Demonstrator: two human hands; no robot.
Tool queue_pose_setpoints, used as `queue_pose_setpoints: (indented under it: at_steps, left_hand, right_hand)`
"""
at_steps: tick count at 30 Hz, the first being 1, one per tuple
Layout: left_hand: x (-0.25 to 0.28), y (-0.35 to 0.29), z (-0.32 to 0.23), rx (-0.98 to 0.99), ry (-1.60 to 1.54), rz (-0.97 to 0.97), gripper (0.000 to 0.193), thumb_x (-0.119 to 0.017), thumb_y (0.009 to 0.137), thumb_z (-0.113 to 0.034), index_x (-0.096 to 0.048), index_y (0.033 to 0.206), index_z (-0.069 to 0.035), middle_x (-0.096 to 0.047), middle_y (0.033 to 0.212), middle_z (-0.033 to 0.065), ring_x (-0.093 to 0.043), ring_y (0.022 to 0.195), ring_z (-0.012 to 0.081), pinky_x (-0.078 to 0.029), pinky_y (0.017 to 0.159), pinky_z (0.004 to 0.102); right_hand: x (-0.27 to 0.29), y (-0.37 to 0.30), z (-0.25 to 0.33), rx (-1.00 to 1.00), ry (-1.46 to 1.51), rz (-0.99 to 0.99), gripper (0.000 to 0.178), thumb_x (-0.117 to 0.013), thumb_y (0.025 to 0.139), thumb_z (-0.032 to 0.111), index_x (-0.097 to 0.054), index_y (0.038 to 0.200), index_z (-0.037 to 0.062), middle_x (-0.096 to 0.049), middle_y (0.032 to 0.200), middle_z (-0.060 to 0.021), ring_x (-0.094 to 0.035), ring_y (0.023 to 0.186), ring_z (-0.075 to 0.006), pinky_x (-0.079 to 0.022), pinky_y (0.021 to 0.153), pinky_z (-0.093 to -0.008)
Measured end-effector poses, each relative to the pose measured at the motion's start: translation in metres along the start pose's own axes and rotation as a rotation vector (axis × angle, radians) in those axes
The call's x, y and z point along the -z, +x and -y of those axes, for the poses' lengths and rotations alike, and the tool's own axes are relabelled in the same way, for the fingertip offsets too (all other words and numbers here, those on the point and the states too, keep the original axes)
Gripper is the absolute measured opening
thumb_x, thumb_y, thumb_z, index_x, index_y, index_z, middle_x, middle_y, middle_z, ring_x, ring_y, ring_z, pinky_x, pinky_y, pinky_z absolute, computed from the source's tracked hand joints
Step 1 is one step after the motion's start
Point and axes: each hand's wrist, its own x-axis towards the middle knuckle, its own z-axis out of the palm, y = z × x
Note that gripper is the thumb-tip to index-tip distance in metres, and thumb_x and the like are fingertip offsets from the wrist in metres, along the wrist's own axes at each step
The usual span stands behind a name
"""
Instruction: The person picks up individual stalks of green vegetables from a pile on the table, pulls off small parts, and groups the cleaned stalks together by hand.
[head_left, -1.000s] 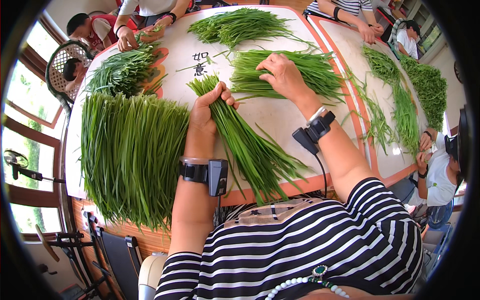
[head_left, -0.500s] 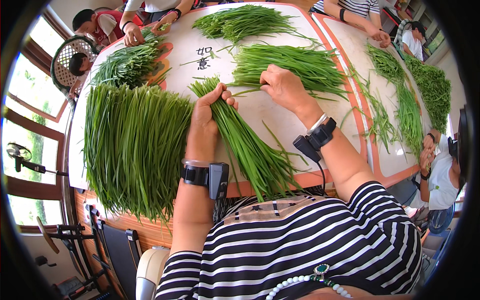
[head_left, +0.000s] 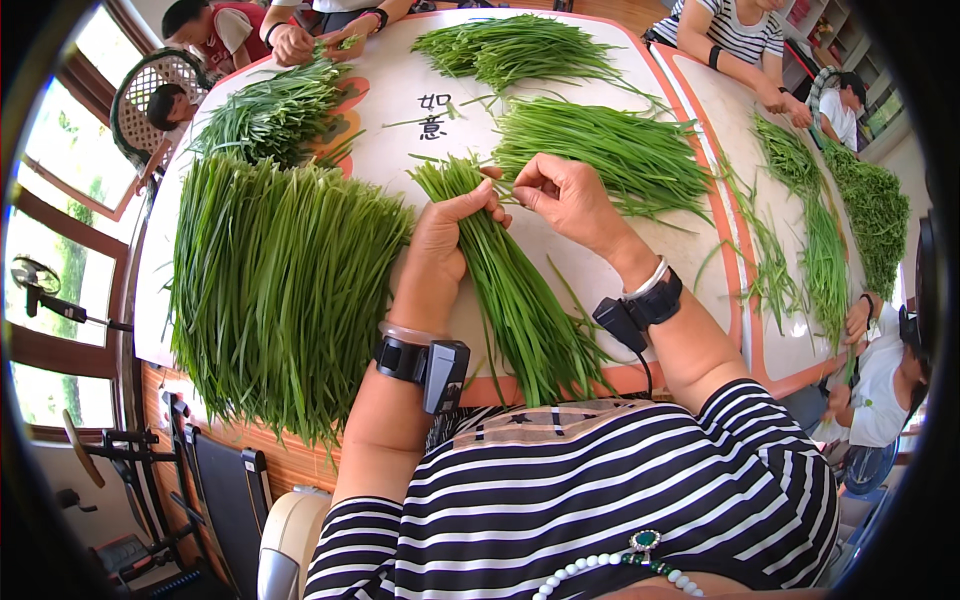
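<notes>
There are two wrist boxes (head_left: pixel 447 376), two bangles (head_left: pixel 649 279), one held bundle (head_left: pixel 515 310) and one necklace (head_left: pixel 579 566).

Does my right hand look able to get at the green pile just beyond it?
Probably yes: your right hand is close beside the green pile, with nothing visible between them; the bunch in your left hand lies outside that path.

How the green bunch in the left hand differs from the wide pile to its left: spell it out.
The bunch is narrow; the pile is several times broader. The bunch is gripped in the left hand, while the pile lies ungripped. The bunch slants toward the picture's lower right; the pile's blades run more nearly straight down. Both are long, thin green blades.
</notes>
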Motion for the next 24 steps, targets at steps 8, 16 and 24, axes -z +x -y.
queue_pose_setpoints:
  at_steps: [8, 16, 24]
  left_hand:
    - [-0.007, -0.012, -0.01, -0.016, 0.072, 0.008, 0.017, -0.064, 0.091, -0.017, -0.063, 0.1, -0.002, -0.066, 0.094, 0.0096, -0.066, 0.087, 0.0239, -0.053, 0.087, 0.0431]
    - [0.011, -0.001, -0.005, 0.073, -0.11, 0.201, 0.014, -0.062, 0.092, -0.016, -0.057, 0.101, -0.006, -0.054, 0.078, 0.001, -0.057, 0.073, 0.0166, -0.052, 0.083, 0.0396]
    - [0.013, 0.0, -0.003, 0.067, -0.103, 0.097, 0.02, -0.065, 0.089, -0.012, -0.055, 0.104, -0.003, -0.056, 0.08, 0.0029, -0.058, 0.074, 0.0179, -0.052, 0.083, 0.0395]
  right_hand:
    - [0.043, 0.008, -0.006, -0.14, -0.004, 0.415, 0.011, -0.067, 0.088, 0.007, -0.064, 0.083, -0.0024, -0.065, 0.072, -0.0028, -0.06, 0.067, -0.0075, -0.048, 0.061, -0.0238]
    - [0.033, 0.01, -0.042, 0.178, -0.62, -0.079, 0.006, -0.062, 0.083, 0.011, -0.063, 0.087, 0.0063, -0.06, 0.083, -0.0148, -0.061, 0.076, -0.0373, -0.05, 0.067, -0.0431]
    - [0.023, 0.006, -0.034, 0.185, -0.739, -0.128, 0.01, -0.068, 0.082, 0.014, -0.062, 0.089, 0.0098, -0.06, 0.086, -0.0081, -0.063, 0.081, -0.0325, -0.051, 0.067, -0.0427]
